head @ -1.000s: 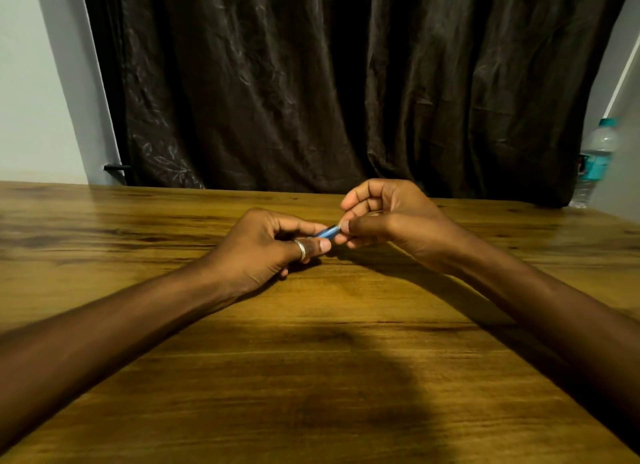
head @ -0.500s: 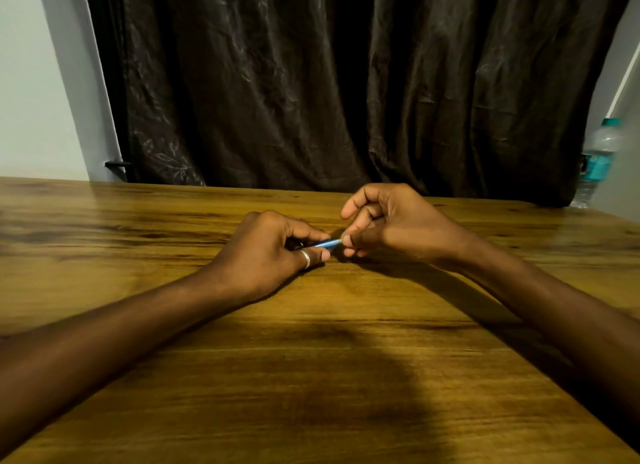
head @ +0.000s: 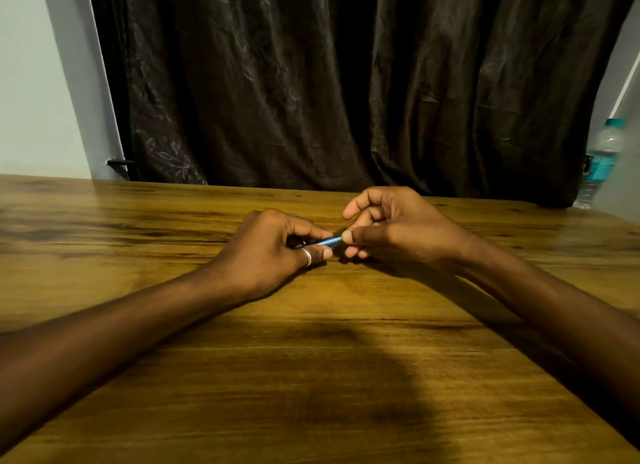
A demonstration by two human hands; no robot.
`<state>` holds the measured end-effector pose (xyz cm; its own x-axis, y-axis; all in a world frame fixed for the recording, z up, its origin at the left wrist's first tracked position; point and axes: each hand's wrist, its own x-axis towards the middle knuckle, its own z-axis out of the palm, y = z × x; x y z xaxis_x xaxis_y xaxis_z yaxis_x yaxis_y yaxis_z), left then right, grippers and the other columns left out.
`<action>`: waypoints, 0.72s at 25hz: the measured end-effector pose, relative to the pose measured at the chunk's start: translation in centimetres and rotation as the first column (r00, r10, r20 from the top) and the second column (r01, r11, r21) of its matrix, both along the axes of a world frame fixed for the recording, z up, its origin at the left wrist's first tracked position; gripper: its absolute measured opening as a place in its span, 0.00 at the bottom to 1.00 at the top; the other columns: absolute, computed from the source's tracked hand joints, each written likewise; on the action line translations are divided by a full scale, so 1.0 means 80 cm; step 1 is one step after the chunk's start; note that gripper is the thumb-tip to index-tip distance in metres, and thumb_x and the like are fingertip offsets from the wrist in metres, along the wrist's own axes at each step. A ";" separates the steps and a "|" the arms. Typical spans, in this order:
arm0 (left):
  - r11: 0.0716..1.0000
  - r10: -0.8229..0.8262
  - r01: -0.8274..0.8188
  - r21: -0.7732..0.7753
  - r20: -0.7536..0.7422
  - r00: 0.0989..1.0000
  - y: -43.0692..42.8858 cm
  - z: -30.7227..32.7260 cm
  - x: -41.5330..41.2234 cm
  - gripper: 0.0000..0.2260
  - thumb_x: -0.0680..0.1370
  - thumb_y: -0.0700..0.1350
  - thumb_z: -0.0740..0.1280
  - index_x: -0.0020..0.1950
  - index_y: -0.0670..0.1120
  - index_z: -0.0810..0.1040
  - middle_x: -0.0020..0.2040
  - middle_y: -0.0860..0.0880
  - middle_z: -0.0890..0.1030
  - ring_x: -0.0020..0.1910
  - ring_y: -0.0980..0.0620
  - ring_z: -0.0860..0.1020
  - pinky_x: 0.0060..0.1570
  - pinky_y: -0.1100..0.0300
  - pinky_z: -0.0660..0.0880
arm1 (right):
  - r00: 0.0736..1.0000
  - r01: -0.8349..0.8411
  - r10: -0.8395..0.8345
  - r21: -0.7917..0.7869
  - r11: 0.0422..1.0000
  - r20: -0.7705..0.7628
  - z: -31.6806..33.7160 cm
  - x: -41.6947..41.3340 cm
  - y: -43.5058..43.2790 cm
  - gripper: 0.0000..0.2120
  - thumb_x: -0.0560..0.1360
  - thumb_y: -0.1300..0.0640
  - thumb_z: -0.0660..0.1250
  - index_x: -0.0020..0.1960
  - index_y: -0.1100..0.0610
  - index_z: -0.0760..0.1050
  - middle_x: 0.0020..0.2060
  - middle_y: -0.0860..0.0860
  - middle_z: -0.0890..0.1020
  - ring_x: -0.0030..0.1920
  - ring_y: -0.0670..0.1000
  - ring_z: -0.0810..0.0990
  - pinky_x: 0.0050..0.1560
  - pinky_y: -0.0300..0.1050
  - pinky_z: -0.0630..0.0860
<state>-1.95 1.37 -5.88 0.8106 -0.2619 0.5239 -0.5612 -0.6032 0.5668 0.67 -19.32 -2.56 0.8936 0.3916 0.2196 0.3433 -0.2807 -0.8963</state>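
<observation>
A thin blue stick-like object (head: 328, 241), perhaps a pen, spans the small gap between my two hands just above the wooden table (head: 311, 377). My left hand (head: 273, 252), with a ring on its thumb, curls its fingers round one end. My right hand (head: 398, 230) pinches the other end between thumb and fingers, its index finger raised a little. Most of the blue object is hidden inside the left hand.
A dark curtain (head: 346, 83) hangs behind the table's far edge. A clear water bottle (head: 601, 162) with a teal cap and label stands at the far right, beside the curtain. A pale wall (head: 31, 83) shows at the left.
Both hands have sunk slightly toward the table. A little more of the blue object shows between them than a second ago.
</observation>
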 end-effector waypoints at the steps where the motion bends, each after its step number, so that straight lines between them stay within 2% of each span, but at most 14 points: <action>1: 1.000 -0.003 0.003 -0.007 -0.003 1.000 0.000 0.000 0.000 0.10 0.74 0.46 0.75 0.55 0.53 0.86 0.47 0.59 0.87 0.45 0.61 0.83 0.45 0.61 0.79 | 1.000 -0.002 0.002 0.007 1.000 0.000 0.000 0.000 0.000 0.12 0.74 0.73 0.70 0.55 0.64 0.74 0.34 0.60 0.84 0.26 0.48 0.81 0.29 0.39 0.77; 5: 1.000 -0.003 0.003 -0.009 -0.018 1.000 0.000 0.001 0.000 0.11 0.75 0.47 0.75 0.56 0.53 0.86 0.48 0.58 0.87 0.47 0.62 0.83 0.45 0.63 0.79 | 1.000 -0.015 0.015 -0.002 1.000 0.011 -0.001 0.004 -0.002 0.12 0.74 0.72 0.70 0.55 0.64 0.75 0.33 0.58 0.85 0.28 0.49 0.83 0.32 0.39 0.79; 8: 1.000 0.005 -0.006 -0.018 -0.021 1.000 -0.001 0.002 -0.001 0.10 0.75 0.46 0.74 0.56 0.54 0.86 0.46 0.58 0.87 0.46 0.62 0.82 0.42 0.66 0.78 | 0.999 -0.013 0.014 -0.019 1.000 0.050 0.005 0.005 -0.007 0.12 0.74 0.69 0.71 0.57 0.64 0.76 0.37 0.57 0.86 0.34 0.49 0.86 0.34 0.40 0.80; 11: 0.999 0.053 -0.053 0.009 0.001 0.999 -0.001 0.000 -0.001 0.10 0.75 0.47 0.73 0.56 0.54 0.85 0.46 0.59 0.86 0.44 0.64 0.82 0.39 0.70 0.78 | 0.972 0.149 -0.144 -0.010 0.989 0.186 0.010 0.014 -0.016 0.06 0.77 0.61 0.70 0.53 0.62 0.80 0.44 0.57 0.87 0.37 0.49 0.87 0.33 0.39 0.77; 13: 0.995 0.097 -0.098 0.013 0.022 0.995 0.000 -0.001 0.000 0.11 0.75 0.48 0.74 0.57 0.54 0.85 0.47 0.59 0.86 0.44 0.64 0.82 0.44 0.64 0.81 | 0.899 0.310 -0.267 -0.073 0.948 0.348 0.004 0.023 -0.022 0.04 0.79 0.57 0.70 0.48 0.55 0.82 0.41 0.53 0.88 0.39 0.47 0.87 0.35 0.38 0.76; 15: 0.991 0.132 -0.134 0.024 0.041 0.990 0.001 -0.001 0.001 0.11 0.75 0.49 0.73 0.58 0.53 0.85 0.49 0.58 0.86 0.46 0.62 0.82 0.48 0.56 0.82 | 0.836 0.415 -0.286 -0.198 0.888 0.468 -0.005 0.029 -0.023 0.04 0.79 0.55 0.70 0.45 0.49 0.82 0.39 0.47 0.86 0.40 0.42 0.84 0.38 0.36 0.75; 18: 0.982 0.179 -0.182 0.051 0.065 0.982 0.003 -0.002 0.004 0.12 0.76 0.50 0.73 0.59 0.54 0.85 0.51 0.57 0.86 0.48 0.60 0.82 0.49 0.52 0.82 | 0.876 0.373 -0.218 -0.317 0.872 0.431 -0.016 0.027 -0.018 0.04 0.78 0.57 0.70 0.48 0.50 0.83 0.40 0.46 0.85 0.39 0.40 0.82 0.34 0.29 0.74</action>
<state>-1.65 1.60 -6.03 0.8148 -0.1448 0.5614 -0.4721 -0.7277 0.4976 2.82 -20.77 -3.85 0.8615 0.2427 0.4461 0.4703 -0.7126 -0.5205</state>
